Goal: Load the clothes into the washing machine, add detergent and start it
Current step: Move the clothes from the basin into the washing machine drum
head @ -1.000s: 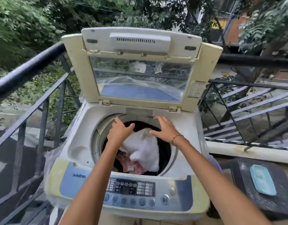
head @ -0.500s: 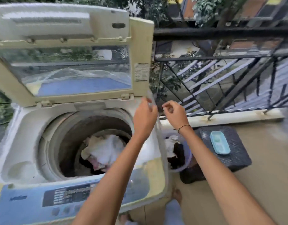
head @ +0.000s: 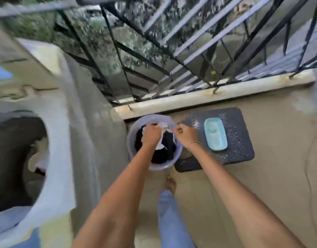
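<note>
Washing machine (head: pixel 61 140) fills the left side, drum open, with a few clothes in the drum (head: pixel 37 156), blurred. Black railing (head: pixel 190 51) runs across the top, tan floor (head: pixel 279 176) below it. Dark low surface (head: pixel 240 145) stands on the floor right of centre. Lilac bucket (head: pixel 131 140) sits on the floor between machine and surface, just beside the surface's corner. It holds dark clothes (head: pixel 159 158) and a white garment (head: pixel 162 145). Teal tray (head: pixel 215 134) lies flat on the surface. Left hand (head: pixel 151 134) is down in the bucket, fingers curled round the white garment. Right hand (head: pixel 185 136) is over the bucket's right rim, fingers curled tight; holding cloth or nothing, cannot tell, too blurred. Bare foot (head: pixel 170 183) is on the floor near the bucket. Thin bracelet (head: pixel 193 142) on the right wrist.
</note>
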